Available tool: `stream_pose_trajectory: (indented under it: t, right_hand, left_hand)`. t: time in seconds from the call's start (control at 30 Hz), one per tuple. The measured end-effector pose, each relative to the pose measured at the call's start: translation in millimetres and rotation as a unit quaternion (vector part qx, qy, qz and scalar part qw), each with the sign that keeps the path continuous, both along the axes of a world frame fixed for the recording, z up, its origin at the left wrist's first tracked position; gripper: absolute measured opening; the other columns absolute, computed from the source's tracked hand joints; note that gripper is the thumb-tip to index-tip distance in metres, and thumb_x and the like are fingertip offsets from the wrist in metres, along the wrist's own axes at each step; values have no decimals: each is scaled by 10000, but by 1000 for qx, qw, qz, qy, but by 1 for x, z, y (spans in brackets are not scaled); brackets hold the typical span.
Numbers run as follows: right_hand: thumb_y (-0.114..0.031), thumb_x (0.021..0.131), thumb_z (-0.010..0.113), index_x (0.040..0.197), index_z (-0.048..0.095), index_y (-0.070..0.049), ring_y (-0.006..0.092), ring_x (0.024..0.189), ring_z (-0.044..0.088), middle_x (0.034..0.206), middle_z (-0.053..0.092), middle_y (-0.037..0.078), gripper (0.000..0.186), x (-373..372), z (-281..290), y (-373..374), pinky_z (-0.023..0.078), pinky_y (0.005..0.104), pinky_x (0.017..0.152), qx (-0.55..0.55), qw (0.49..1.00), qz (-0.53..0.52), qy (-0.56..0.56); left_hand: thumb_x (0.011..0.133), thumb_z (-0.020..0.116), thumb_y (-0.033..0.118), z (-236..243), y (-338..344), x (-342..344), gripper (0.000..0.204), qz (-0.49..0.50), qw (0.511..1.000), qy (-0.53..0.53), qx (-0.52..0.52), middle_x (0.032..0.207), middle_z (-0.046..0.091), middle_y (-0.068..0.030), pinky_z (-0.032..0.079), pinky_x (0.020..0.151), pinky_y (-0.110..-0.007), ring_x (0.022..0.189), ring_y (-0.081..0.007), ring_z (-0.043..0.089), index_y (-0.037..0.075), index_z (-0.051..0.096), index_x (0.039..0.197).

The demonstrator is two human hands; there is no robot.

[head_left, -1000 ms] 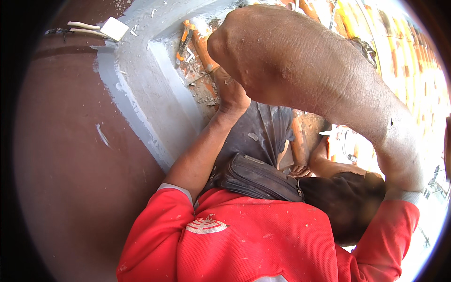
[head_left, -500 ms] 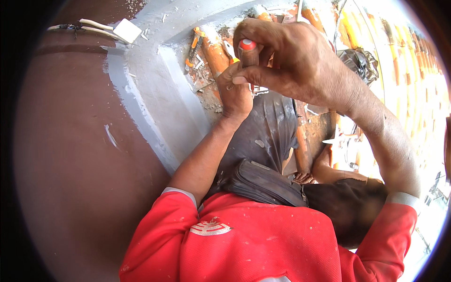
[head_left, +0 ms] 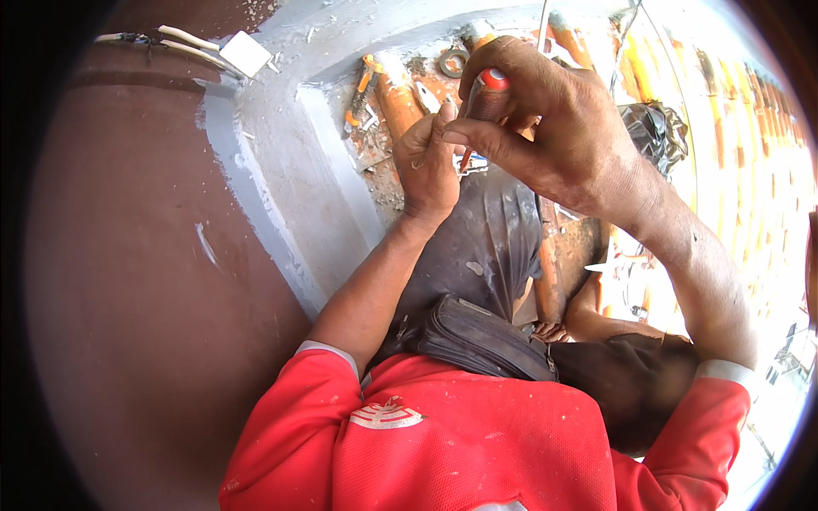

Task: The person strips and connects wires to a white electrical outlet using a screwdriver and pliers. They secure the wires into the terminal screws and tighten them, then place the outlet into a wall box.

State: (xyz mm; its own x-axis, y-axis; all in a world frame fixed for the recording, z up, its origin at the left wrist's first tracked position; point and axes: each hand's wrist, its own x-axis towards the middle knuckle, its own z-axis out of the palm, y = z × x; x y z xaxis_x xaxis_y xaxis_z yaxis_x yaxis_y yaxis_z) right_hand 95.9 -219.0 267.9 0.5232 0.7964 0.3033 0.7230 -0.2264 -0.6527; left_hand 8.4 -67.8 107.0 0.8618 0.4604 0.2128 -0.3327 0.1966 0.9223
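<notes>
My right hand [head_left: 567, 128] is closed round the dark handle of a screwdriver [head_left: 490, 104] with a red end cap. The screwdriver leans, its reddish shaft pointing down toward a small white piece [head_left: 474, 164] with some blue on it. My left hand [head_left: 426, 166] is closed at that piece, thumb up, close beside the screwdriver. The left fingers are mostly hidden, and I cannot make out exactly where the tip touches. Both hands are above my dark-trousered leg [head_left: 494, 230].
Orange-handled cutters [head_left: 362, 92] and a roll of dark tape [head_left: 453, 62] lie on clay roof tiles [head_left: 396, 102]. A white box [head_left: 245, 54] with cables sits on the grey ledge at upper left. Beyond my right hand is a black plastic bag [head_left: 654, 132]. A black waist bag [head_left: 486, 336] rests at my lap.
My right hand has shifted slightly right and the screwdriver has tilted, so its shaft now shows. My left thumb has come into sight. The tape roll is uncovered.
</notes>
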Motion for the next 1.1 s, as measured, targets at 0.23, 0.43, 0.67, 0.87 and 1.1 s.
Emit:
stream_pose_trajectory:
  t: [0.23,0.43,0.67,0.87,1.1]
  right_hand:
    - [-282,971,888,1280,639,-58,198,799,787,902,742,91,456,-2,2,3,618,355,696,-11,1000,-7,0]
    - [-248,971,882,1279,636,-60,218,843,798,947,751,98,436,0,2,2,645,369,745,-14,1000,14,10]
    - [-142,944,868,1287,637,-75,259,907,808,1012,769,89,419,2,-1,6,686,387,825,-1,998,57,13]
    - [-107,943,828,1386,614,-110,286,920,811,1002,776,68,492,-9,6,5,679,405,851,-37,997,66,-18]
    - [-42,952,753,1439,600,-122,296,934,809,1017,783,77,516,-6,0,10,657,445,837,-11,995,100,-21]
  left_hand:
    - [1166,603,374,5,0,-3,504,15,1000,4,25,661,565,56,388,554,-256,627,-28,507,73,661,766]
    - [1159,621,390,0,3,-1,508,0,1000,-4,18,663,593,31,401,557,-257,621,-37,523,60,668,775]
    - [1150,639,411,9,0,-8,479,13,999,38,7,711,632,24,418,568,-248,644,-36,550,51,689,837]
    - [1148,645,411,8,-2,-7,429,49,995,35,74,790,660,38,439,588,-235,682,-27,566,40,723,948]
    - [1162,623,346,8,-6,-8,359,23,999,35,-25,846,679,49,458,614,-224,721,-5,576,38,751,1030]
